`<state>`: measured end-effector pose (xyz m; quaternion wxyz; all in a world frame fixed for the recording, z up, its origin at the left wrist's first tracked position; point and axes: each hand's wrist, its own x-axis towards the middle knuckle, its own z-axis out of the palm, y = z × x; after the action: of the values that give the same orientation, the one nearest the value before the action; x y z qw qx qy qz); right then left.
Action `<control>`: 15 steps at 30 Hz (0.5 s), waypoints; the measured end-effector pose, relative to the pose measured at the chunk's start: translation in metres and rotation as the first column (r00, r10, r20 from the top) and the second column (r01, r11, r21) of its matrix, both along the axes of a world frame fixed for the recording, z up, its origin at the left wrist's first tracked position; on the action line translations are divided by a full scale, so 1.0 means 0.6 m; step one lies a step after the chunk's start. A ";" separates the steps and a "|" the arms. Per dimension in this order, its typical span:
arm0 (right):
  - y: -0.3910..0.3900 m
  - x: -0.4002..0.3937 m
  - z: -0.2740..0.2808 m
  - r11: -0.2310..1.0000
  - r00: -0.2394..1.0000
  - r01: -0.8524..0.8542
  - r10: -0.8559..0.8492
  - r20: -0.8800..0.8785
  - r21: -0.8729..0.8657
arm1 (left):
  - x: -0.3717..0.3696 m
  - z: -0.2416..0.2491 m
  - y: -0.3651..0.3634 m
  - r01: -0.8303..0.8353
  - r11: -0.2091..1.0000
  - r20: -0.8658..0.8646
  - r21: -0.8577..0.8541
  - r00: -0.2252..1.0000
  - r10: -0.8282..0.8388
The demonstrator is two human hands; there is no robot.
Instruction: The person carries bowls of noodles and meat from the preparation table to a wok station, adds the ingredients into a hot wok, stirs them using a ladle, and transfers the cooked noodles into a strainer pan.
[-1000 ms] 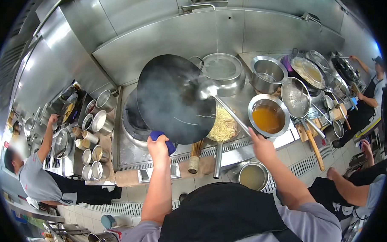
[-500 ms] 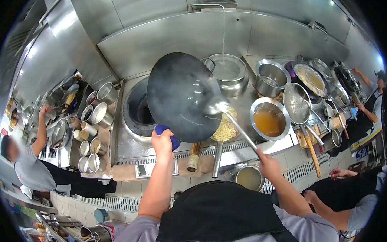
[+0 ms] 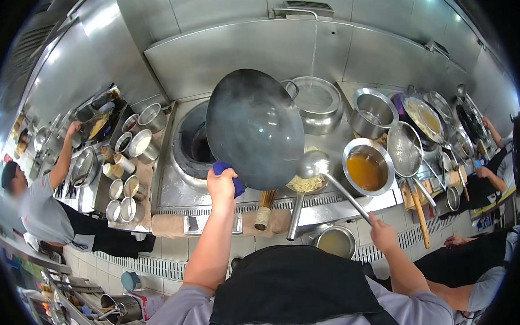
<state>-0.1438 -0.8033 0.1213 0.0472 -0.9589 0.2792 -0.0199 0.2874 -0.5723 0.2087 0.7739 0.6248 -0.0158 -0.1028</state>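
Observation:
My left hand [image 3: 221,185] grips the near rim of a large black wok [image 3: 256,125] through a folded blue cloth [image 3: 238,185]. The wok is tilted up off the burner [image 3: 193,139], and faint steam hangs over its inside. In my right hand [image 3: 383,232] is the handle of a steel ladle [image 3: 315,163]. The ladle's bowl hangs over pale noodles [image 3: 306,184] in a long-handled pan [image 3: 296,215], hiding part of them. Right of the ladle stands a steel bowl of brown broth [image 3: 365,171].
A lidded steel pot [image 3: 312,97] stands behind the wok. A wire strainer [image 3: 404,149] lies on the right, and a bamboo brush [image 3: 263,217] rests at the front edge. Seasoning containers [image 3: 125,190] fill the left side. Other people work at left [image 3: 49,195] and right.
The ladle's bowl has come out of the wok and down over the noodles. My right hand has moved right and lower. The wok stays raised.

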 end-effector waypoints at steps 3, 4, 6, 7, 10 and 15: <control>-0.001 -0.020 0.020 0.995 0.997 0.077 -0.079 -0.027 -0.069 | 0.013 -0.009 0.004 -0.002 0.997 0.047 0.071 0.999 -0.001; 0.006 -0.014 0.023 0.993 0.995 0.096 -0.097 -0.004 -0.063 | 0.019 -0.014 0.007 -0.001 0.998 0.050 0.058 0.999 -0.002; 0.020 0.016 0.024 0.993 0.994 0.097 -0.094 0.057 -0.062 | 0.025 -0.012 0.008 0.018 0.999 0.055 0.044 0.998 -0.021; 0.026 0.042 0.019 0.995 0.993 0.078 -0.071 0.092 -0.066 | 0.024 -0.006 0.010 0.019 1.000 0.036 0.022 0.999 -0.020; 0.048 0.128 0.034 0.996 0.996 0.080 -0.079 0.030 -0.027 | 0.035 -0.007 0.010 0.006 0.999 -0.006 -0.044 1.000 -0.006; 0.040 0.109 0.058 0.985 0.983 0.142 -0.151 -0.101 -0.096 | 0.085 -0.006 0.050 0.015 0.988 -0.106 -0.157 0.994 -0.032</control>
<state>-0.0785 -0.7792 0.1562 -0.0122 -0.9365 0.3501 0.0162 0.3383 -0.5425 0.2050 0.8186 0.5558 0.0107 -0.1443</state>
